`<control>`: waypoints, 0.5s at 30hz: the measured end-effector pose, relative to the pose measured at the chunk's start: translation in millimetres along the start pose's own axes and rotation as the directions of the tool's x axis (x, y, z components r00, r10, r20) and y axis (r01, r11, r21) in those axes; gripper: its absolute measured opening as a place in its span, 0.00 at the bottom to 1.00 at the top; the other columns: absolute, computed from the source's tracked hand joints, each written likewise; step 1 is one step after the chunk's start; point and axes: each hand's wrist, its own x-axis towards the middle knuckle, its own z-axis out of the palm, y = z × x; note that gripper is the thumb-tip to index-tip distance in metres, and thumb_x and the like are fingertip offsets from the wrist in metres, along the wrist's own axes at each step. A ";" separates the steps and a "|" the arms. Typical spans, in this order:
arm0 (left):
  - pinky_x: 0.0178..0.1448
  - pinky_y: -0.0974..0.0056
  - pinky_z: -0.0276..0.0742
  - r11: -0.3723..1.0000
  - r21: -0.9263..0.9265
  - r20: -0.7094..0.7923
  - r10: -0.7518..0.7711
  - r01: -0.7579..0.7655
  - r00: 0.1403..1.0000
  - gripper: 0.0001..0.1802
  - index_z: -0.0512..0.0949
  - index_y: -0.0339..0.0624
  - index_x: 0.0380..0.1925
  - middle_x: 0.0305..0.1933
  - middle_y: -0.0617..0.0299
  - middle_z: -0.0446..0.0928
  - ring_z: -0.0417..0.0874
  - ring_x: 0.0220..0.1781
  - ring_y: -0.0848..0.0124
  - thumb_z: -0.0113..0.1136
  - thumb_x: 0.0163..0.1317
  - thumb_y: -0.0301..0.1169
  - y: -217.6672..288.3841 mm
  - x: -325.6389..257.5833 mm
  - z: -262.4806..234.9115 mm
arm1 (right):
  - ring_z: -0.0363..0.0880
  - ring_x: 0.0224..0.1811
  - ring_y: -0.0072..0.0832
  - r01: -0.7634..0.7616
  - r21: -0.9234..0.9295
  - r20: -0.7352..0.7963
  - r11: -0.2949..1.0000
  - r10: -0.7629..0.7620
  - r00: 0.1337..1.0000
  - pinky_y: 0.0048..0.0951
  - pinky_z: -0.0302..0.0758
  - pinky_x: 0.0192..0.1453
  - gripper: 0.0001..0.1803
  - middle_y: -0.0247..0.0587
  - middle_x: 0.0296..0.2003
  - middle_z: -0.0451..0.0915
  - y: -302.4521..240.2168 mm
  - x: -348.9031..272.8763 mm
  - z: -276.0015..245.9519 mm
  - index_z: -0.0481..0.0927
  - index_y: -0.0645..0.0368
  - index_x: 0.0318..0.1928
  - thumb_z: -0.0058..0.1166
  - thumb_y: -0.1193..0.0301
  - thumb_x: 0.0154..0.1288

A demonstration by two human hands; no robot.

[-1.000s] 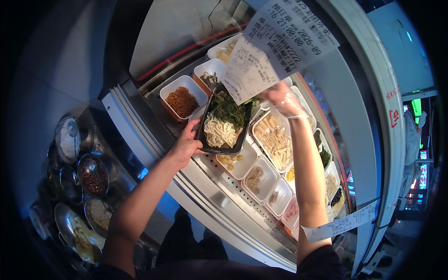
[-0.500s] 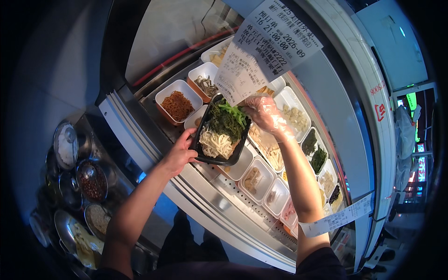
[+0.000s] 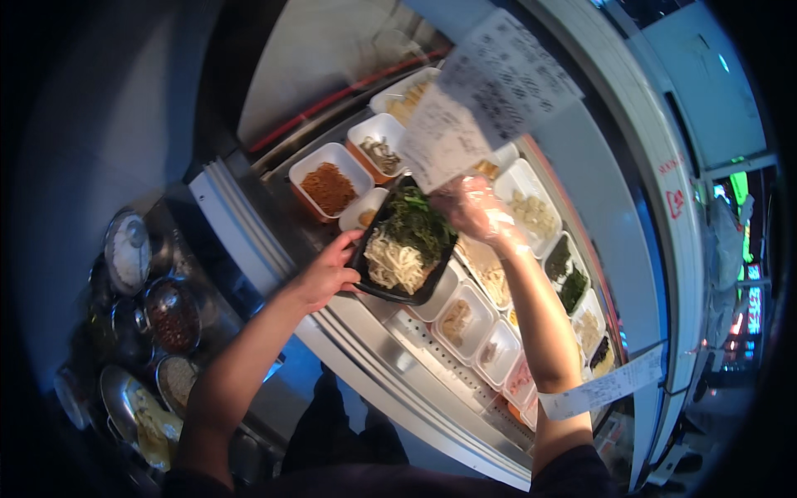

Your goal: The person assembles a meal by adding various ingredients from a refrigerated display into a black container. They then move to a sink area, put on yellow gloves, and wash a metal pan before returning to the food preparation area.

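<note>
My left hand [image 3: 325,274] grips the near rim of a black bowl [image 3: 383,290] that holds pale noodles and dark green leaves. I hold it over a refrigerated counter of white ingredient tubs [image 3: 465,319]. My right hand [image 3: 473,209], in a thin clear plastic glove, hovers at the bowl's far right edge, fingers bunched over the greens; whether it holds any food I cannot tell. Paper slips [image 3: 486,95] hang just above that hand.
White tubs of orange shreds [image 3: 330,186], brownish pieces [image 3: 379,151] and dark greens [image 3: 566,274] line the counter. Round metal bowls of seasonings [image 3: 170,315] sit low on the left. Another paper slip [image 3: 606,388] hangs from the glass front at right.
The bowl has shifted toward me and lower over the tubs. My right hand has come down from the far tubs to the bowl's edge over the greens.
</note>
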 end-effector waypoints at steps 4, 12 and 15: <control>0.54 0.57 0.84 0.998 -0.054 -0.044 -0.028 0.026 0.999 0.42 0.55 0.47 0.71 0.66 0.53 0.67 0.77 0.62 0.61 0.47 0.53 0.10 12.1 -18.6 -1.3 | 0.84 0.34 0.41 0.042 0.018 -0.182 0.999 -0.038 0.983 0.36 0.79 0.41 0.08 0.51 0.34 0.85 -15.5 2.7 -15.2 0.85 0.64 0.41 0.58 0.73 0.64; 0.53 0.51 0.85 1.000 -0.015 -0.395 0.017 -0.025 0.918 0.48 0.51 0.49 0.75 0.65 0.47 0.69 0.79 0.59 0.56 0.51 0.54 0.10 56.2 -109.3 -31.4 | 0.84 0.39 0.35 -0.097 0.254 -0.367 0.962 0.189 0.911 0.36 0.79 0.47 0.14 0.48 0.39 0.86 0.7 34.8 35.0 0.83 0.63 0.47 0.60 0.68 0.64; 0.54 0.48 0.85 0.989 -0.008 -0.428 0.130 -0.148 0.894 0.47 0.53 0.46 0.74 0.64 0.45 0.70 0.78 0.61 0.54 0.52 0.52 0.10 72.7 -143.0 -40.8 | 0.84 0.40 0.30 -0.058 0.466 -0.050 0.883 0.092 0.995 0.36 0.80 0.47 0.18 0.46 0.42 0.85 74.6 92.3 131.1 0.81 0.60 0.53 0.60 0.66 0.64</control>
